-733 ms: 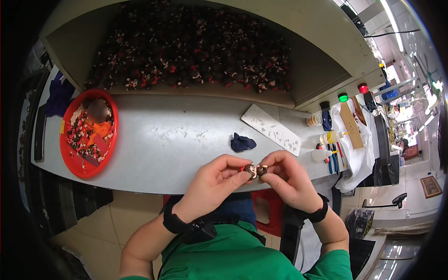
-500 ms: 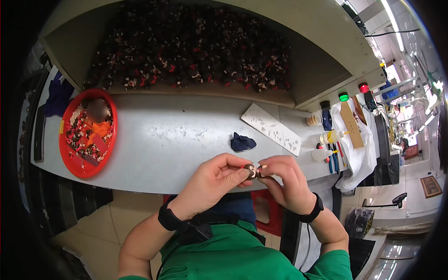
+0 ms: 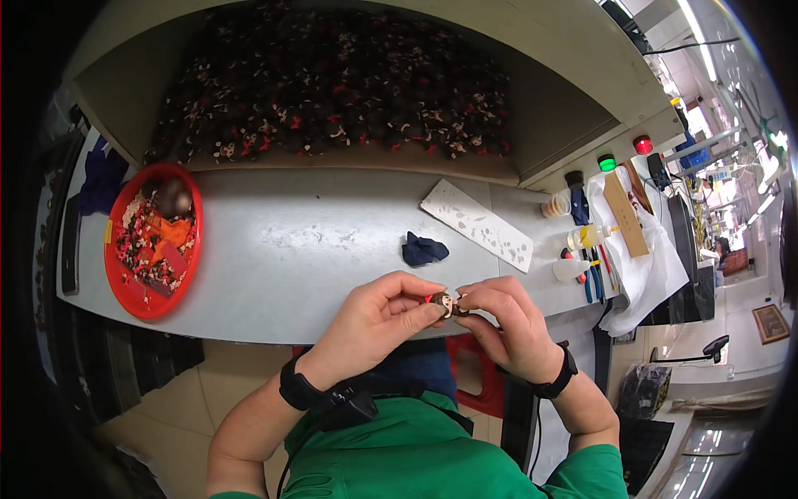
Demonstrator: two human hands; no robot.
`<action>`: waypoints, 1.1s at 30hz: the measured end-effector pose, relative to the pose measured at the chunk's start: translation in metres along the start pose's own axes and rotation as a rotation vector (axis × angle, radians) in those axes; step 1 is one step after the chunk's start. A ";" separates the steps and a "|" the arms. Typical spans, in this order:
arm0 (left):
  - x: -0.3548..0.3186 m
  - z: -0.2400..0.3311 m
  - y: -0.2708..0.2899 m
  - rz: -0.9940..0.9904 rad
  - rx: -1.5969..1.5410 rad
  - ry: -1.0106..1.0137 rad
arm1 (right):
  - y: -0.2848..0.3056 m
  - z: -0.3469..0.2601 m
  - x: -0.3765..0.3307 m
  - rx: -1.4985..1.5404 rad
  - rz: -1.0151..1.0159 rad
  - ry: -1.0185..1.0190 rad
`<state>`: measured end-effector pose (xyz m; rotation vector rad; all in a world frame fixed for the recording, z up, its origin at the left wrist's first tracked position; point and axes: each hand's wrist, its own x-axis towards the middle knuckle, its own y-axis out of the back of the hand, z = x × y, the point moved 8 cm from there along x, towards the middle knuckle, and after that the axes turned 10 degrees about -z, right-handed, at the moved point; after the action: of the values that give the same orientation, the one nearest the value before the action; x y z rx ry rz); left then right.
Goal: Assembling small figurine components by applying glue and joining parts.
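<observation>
We've still got both hands pinched on the little figure, left hand & right hand together just below the table edge; wrists dropped a bit vs before.

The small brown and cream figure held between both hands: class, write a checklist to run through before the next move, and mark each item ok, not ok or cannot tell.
1. Both hands on the piece: ok. Left hand and right hand pinch the small figure between fingertips.
2. Figure supported clear of the table: ok, it is held above the near edge.
3. Grip firm: cannot tell, the fingers hide most of it.
4. Figure whole and undamaged: cannot tell, too small to judge.
5. Red tray of parts on the table: ok, it lies far to the left.
6. Dark blue cloth apart from the hands: ok, it lies behind them.
</observation>
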<state>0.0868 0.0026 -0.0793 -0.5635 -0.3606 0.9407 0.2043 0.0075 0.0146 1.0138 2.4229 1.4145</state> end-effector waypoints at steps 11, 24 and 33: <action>-0.002 0.007 -0.003 0.117 0.356 -0.130 | -0.006 0.019 -0.016 0.159 0.094 -0.073; 0.001 0.033 -0.020 0.167 0.974 -0.183 | -0.037 0.036 -0.033 0.175 0.396 0.016; 0.008 0.028 -0.022 0.165 1.166 -0.182 | -0.037 0.038 -0.035 0.136 0.444 0.016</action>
<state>0.0910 0.0071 -0.0435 0.5697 0.1117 1.1829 0.2306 0.0008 -0.0434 1.6605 2.4307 1.3863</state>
